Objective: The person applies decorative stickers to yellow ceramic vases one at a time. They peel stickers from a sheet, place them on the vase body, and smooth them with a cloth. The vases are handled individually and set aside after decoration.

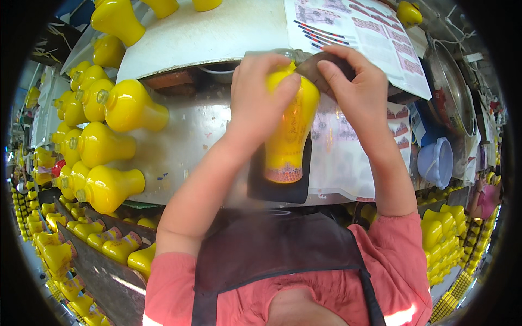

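A glossy yellow vase-shaped bottle (pixel 292 125) lies on a dark pad (pixel 280 191) in front of me, narrow end toward me. Around that end runs a pink and purple patterned band, and faint printing shows on its side. My left hand (pixel 260 89) is closed over the bottle's left shoulder, thumb across the top. In my right hand (pixel 356 81) I grip a dark brown flat piece (pixel 314 70) with a rounded outline. Its tip reaches close to the bottle's far shoulder; whether they touch I cannot tell.
Several yellow bottles (pixel 133 106) lie along the table's left side. Printed decal sheets (pixel 375 41) rest on the white board (pixel 217 32) at the back, with thin dark strips (pixel 321 35) on them. A light blue bucket (pixel 435 162) stands right. Racked bottles (pixel 120 245) fill the near left.
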